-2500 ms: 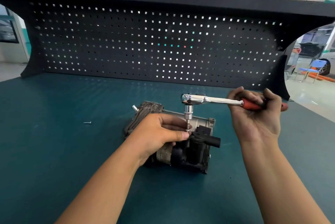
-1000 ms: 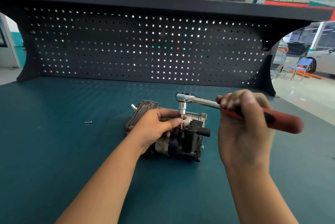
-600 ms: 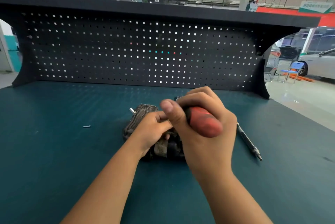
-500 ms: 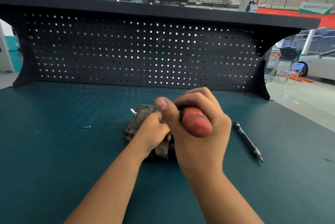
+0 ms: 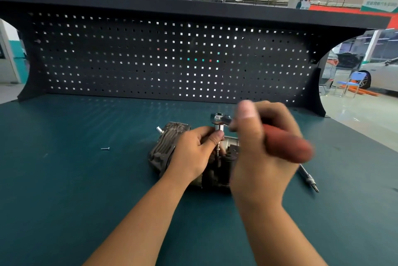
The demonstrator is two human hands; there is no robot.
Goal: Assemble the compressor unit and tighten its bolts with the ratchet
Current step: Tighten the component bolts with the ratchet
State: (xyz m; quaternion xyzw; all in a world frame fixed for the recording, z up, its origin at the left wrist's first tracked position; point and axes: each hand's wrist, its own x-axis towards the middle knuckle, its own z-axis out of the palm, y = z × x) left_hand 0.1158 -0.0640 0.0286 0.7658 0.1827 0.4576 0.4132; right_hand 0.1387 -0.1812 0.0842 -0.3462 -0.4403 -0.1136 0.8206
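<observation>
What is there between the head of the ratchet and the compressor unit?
Head view: the socket and, below it, a bolt; the left hand pinches the socket.

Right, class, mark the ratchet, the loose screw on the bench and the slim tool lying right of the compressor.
ratchet point(image 5: 286, 147), head view, on its red handle.
loose screw point(image 5: 105, 148), head view, mid-shank.
slim tool point(image 5: 308, 177), head view, on its metal shaft.
</observation>
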